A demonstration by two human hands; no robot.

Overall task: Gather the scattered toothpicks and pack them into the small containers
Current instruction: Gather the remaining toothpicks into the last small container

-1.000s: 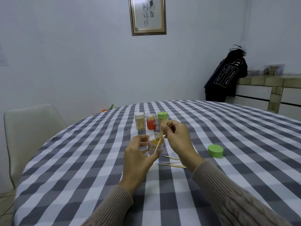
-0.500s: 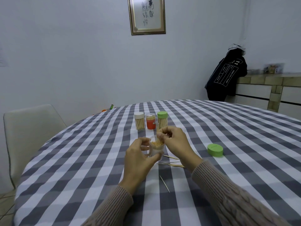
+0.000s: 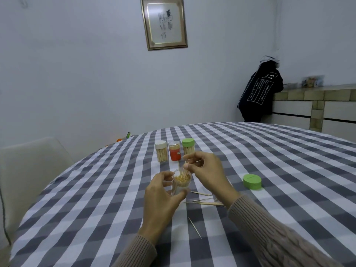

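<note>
left hand (image 3: 159, 199): grips the open clear jar (image 3: 181, 183), part-filled with toothpicks, held just above the table (image 3: 96, 199).
right hand (image 3: 207, 170): pinches a few toothpicks (image 3: 183, 168), tips dipping into the jar mouth.
loose toothpicks (image 3: 204, 201): on the table right of the jar; one (image 3: 194, 227) lies apart, nearer the person.
green lid (image 3: 252, 181): on the table, right of the hands.
three capped jars (image 3: 174, 151): in a row behind the hands.

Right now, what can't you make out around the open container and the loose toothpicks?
Head view only:
- Open container: lower wall hidden by the left hand; fill depth unclear.
- Toothpicks pinched by the right hand: too thin to count.
- Loose toothpicks: right ends hidden behind the right wrist.
</note>
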